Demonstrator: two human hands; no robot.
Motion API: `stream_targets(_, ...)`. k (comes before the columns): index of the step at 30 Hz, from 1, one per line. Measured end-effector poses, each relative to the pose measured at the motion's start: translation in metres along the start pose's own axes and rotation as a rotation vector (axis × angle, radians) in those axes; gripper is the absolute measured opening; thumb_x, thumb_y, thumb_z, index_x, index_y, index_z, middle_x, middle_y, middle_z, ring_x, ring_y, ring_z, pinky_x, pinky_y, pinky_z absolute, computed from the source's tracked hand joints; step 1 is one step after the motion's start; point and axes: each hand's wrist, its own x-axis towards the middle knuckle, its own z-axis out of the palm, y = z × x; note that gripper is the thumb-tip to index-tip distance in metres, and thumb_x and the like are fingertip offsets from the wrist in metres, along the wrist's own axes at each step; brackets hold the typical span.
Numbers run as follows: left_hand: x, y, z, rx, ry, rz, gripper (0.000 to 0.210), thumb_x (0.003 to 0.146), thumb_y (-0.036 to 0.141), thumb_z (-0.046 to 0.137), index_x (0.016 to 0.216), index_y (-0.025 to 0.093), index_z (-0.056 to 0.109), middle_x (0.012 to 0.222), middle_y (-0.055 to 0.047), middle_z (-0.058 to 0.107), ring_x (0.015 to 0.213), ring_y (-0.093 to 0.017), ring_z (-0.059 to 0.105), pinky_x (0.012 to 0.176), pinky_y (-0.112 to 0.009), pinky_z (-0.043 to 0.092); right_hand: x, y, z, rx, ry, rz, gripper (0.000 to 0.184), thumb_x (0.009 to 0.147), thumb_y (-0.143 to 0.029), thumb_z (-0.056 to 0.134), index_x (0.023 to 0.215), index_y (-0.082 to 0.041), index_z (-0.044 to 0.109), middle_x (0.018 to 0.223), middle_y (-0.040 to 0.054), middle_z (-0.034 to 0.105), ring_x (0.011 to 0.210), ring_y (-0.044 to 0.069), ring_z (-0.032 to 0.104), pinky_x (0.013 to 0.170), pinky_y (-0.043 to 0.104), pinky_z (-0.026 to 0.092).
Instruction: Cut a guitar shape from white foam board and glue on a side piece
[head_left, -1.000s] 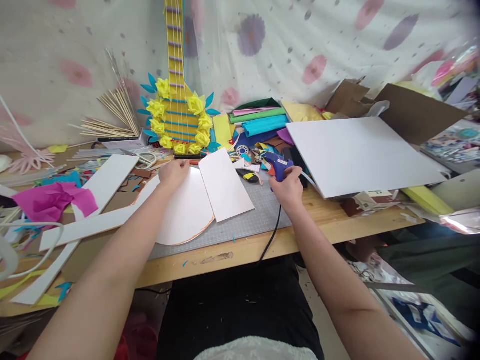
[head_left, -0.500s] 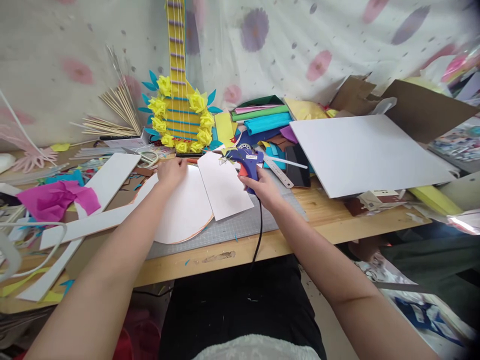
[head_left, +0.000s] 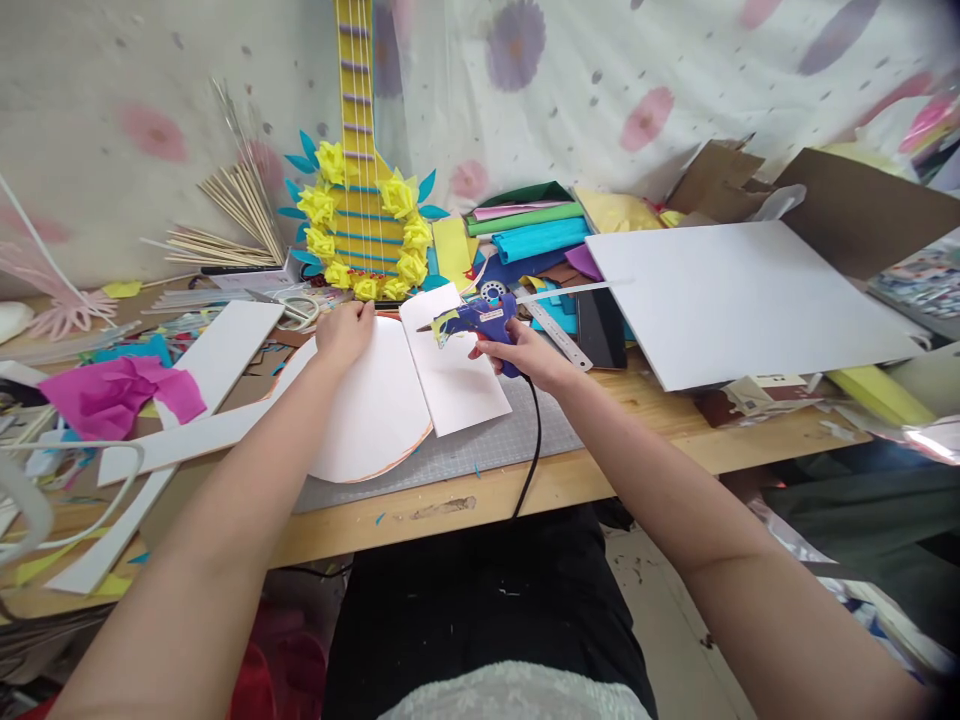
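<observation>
My right hand [head_left: 529, 355] grips a blue hot glue gun [head_left: 487, 318], a long pale glue stick [head_left: 570, 291] standing out of its back. Its nozzle points left, above a small white board piece [head_left: 457, 375]. My left hand [head_left: 345, 335] is closed at the far edge of a white guitar-shaped board [head_left: 375, 410]; its fingertips are partly hidden. Orange-brown lining shows along that board's curved edge. The small white piece lies against the right side of the guitar-shaped board. Beneath both is a grey cutting mat [head_left: 450, 462].
A yellow paper guitar [head_left: 367, 225] with yellow flowers stands behind. Scissors [head_left: 300, 312] and wooden sticks [head_left: 240, 225] are at the left back. A metal ruler [head_left: 559, 338], a phone [head_left: 602, 330] and a large white board [head_left: 750, 300] lie right. Magenta paper [head_left: 124, 397] lies left.
The glue gun has swung down and slightly left, its nozzle now over the small white piece and its glue stick more level. My left hand stays at the board's far edge.
</observation>
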Motion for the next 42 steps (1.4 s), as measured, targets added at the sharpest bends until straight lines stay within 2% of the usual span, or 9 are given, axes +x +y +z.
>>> stream_targets(5,-0.001,0.004,0.003,0.009,-0.003,-0.004,0.046,0.092,0.041,0.029,0.093,0.016,0.069,0.099,-0.013,0.07,0.094,-0.028,0.063,0.075,-0.034,0.04,0.014,0.0,0.009,-0.061,-0.016,0.008,0.032,0.069,-0.032,0.071,0.091,-0.019,0.051,0.083,0.0027,0.068,0.055,0.007,0.051,0.049,0.023,0.045)
stream_targets(10,-0.002,0.004,0.005,0.032,-0.001,0.009,0.047,0.092,0.04,0.029,0.094,0.016,0.068,0.1,-0.015,0.069,0.095,-0.029,0.062,0.077,-0.035,0.04,0.02,-0.001,0.019,-0.173,0.152,0.055,0.029,0.074,-0.032,0.066,0.097,-0.019,0.052,0.076,0.0002,0.066,0.052,0.007,0.05,0.044,0.02,0.044)
stream_targets(14,-0.003,0.005,0.006,0.051,-0.007,0.011,0.046,0.093,0.04,0.028,0.094,0.016,0.068,0.1,-0.015,0.069,0.095,-0.029,0.062,0.078,-0.036,0.039,0.02,-0.005,0.025,-0.271,0.146,0.072,0.029,0.078,-0.032,0.062,0.103,-0.019,0.052,0.076,0.0003,0.066,0.051,0.007,0.049,0.041,0.019,0.041)
stream_targets(18,-0.005,0.004,0.008,0.056,-0.02,0.005,0.046,0.093,0.04,0.027,0.093,0.017,0.067,0.1,-0.015,0.069,0.095,-0.029,0.062,0.079,-0.037,0.039,0.02,-0.006,0.028,-0.334,0.211,0.109,0.033,0.079,-0.033,0.061,0.107,-0.02,0.052,0.077,0.0004,0.066,0.053,0.007,0.05,0.04,0.018,0.04)
stream_targets(24,-0.005,0.002,0.008,0.051,-0.006,0.004,0.046,0.093,0.04,0.027,0.092,0.018,0.067,0.097,-0.015,0.07,0.093,-0.028,0.061,0.078,-0.036,0.039,0.02,-0.005,0.027,-0.386,0.188,0.124,0.028,0.08,-0.032,0.059,0.102,-0.019,0.051,0.078,0.0012,0.066,0.054,0.007,0.05,0.04,0.018,0.04)
stream_targets(32,-0.003,-0.001,0.009,0.031,-0.004,0.001,0.047,0.092,0.042,0.027,0.092,0.019,0.067,0.098,-0.014,0.07,0.093,-0.028,0.061,0.077,-0.036,0.039,0.023,-0.004,0.023,-0.201,0.168,0.104,0.026,0.078,-0.029,0.064,0.096,-0.021,0.048,0.068,-0.0035,0.061,0.046,0.006,0.044,0.039,0.019,0.041)
stream_targets(42,-0.004,0.002,0.003,-0.005,-0.004,-0.008,0.045,0.092,0.041,0.028,0.095,0.019,0.067,0.1,-0.014,0.069,0.095,-0.03,0.062,0.076,-0.036,0.039,0.023,-0.008,0.026,-0.074,0.123,0.159,0.012,0.082,-0.02,0.058,0.087,-0.019,0.048,0.062,-0.0055,0.053,0.044,0.005,0.041,0.039,0.018,0.036)
